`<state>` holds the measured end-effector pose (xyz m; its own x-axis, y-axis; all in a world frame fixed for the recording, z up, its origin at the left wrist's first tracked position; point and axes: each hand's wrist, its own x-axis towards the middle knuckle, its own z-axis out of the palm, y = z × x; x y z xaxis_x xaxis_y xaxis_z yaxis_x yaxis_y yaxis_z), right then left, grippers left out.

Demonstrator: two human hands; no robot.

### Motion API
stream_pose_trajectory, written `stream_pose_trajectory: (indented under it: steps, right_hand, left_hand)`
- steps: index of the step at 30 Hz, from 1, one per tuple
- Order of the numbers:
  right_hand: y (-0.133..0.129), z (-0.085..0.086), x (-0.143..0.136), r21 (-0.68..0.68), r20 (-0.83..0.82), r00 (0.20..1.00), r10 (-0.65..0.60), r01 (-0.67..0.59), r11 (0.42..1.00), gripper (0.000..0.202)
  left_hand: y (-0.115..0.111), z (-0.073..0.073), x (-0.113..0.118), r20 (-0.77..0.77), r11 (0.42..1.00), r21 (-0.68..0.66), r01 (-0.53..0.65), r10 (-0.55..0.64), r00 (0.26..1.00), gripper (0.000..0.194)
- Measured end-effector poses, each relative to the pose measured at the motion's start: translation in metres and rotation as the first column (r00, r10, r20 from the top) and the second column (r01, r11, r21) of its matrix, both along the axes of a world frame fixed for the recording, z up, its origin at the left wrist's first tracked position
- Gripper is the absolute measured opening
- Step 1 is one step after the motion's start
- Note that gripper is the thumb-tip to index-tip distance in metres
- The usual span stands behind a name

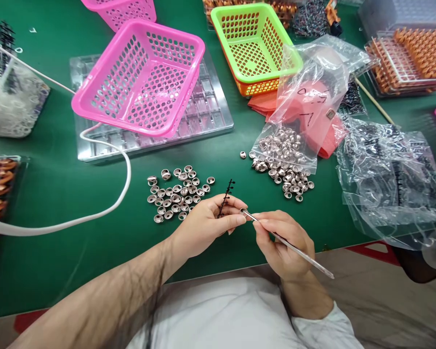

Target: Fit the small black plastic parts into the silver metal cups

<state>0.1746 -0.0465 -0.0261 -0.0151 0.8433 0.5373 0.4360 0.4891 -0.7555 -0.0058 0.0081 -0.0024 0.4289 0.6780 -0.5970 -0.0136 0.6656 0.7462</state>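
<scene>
My left hand is closed, pinching a small silvery ring-like metal part between thumb and forefinger. A black plastic sprue strip with little knobs also sticks up from that hand. In my right hand is a thin metal tweezers-like tool, held like a pen, its tip touching the metal part. Whether the tool has one prong or two I cannot tell. A spread of similar metal parts lies just beyond my left hand. More of them spill from a clear plastic bag beyond my right hand.
A pink basket rests on a clear moulded tray, with a white cable to its left. Green and orange baskets are nested at the back. Bags of black parts lie right, near orange parts in trays.
</scene>
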Motion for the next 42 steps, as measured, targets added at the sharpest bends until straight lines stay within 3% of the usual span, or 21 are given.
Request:
stream_pose_trajectory:
  steps: [15, 29, 42]
  right_hand:
    - [0.001, 0.005, 0.0, 0.072, 0.177, 0.984, -0.016, 0.003, 0.997, 0.034]
    - [0.0, 0.004, 0.0, 0.139, 0.249, 0.969, -0.006, -0.029, 0.99, 0.029]
    - [-0.002, 0.001, 0.0, 0.143, 0.253, 0.968, 0.002, -0.04, 0.989, 0.03]
  left_hand:
    - [-0.003, 0.001, 0.001, -0.022, 0.997, 0.061, -0.043, 0.045, 0.999, 0.027]
    - [-0.003, 0.002, 0.002, -0.014, 0.997, 0.046, -0.062, 0.063, 0.998, 0.027]
    - [-0.005, -0.008, 0.001, 0.036, 0.994, 0.058, -0.088, 0.087, 0.996, 0.024]
